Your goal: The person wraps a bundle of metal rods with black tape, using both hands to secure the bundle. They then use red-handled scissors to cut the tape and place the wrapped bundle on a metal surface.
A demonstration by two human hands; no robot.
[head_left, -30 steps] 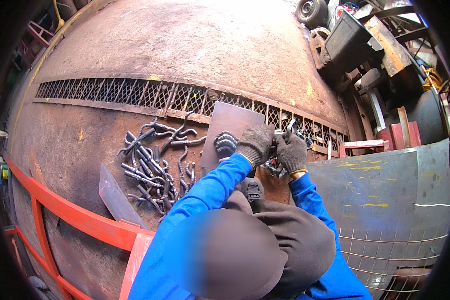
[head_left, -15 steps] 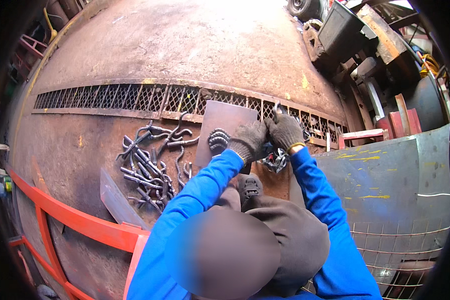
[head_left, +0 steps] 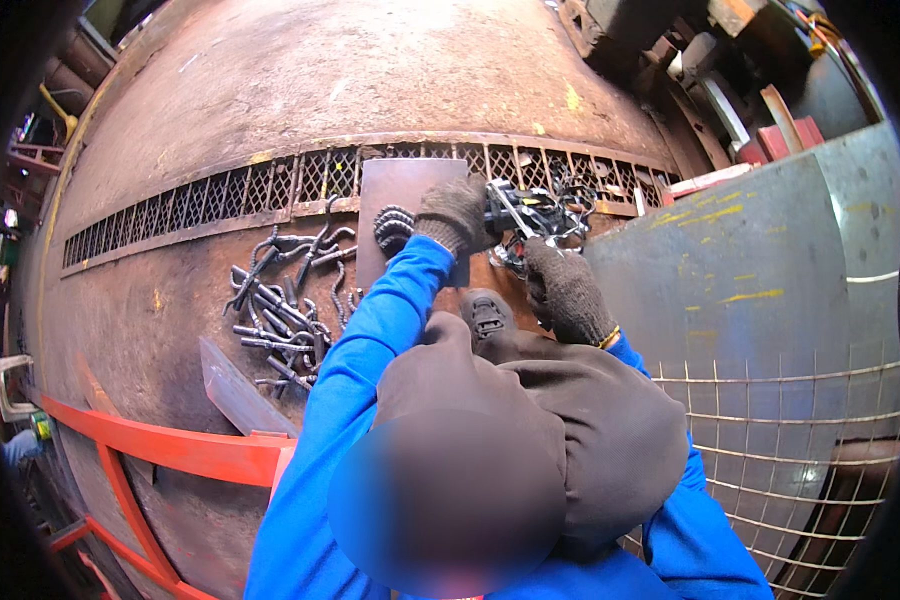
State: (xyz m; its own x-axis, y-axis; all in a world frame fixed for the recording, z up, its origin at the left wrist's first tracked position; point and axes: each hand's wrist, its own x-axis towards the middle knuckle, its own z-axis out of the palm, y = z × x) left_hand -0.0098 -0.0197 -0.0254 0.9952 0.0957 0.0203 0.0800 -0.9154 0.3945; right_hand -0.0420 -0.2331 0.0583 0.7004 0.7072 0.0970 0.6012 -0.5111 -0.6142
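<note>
Power tool [head_left: 518, 212], black with bright metal parts, now sits between both gloved hands at the far edge of the rusty floor, by the long mesh grating [head_left: 270, 190]; half a second ago the hands were bunched closer over it. The left hand [head_left: 453, 215] wraps its body, fingers curled round it. The right hand [head_left: 567, 292] lies nearer; its finger spread I cannot tell. Bent steel hooks [head_left: 280, 300] lie heaped left of a flat steel plate [head_left: 402, 185].

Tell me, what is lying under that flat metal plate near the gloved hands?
The flat metal plate lies across a mesh grating and the rusty steel surface. A spare glove rests on it. Whatever lies directly beneath is covered.
</note>
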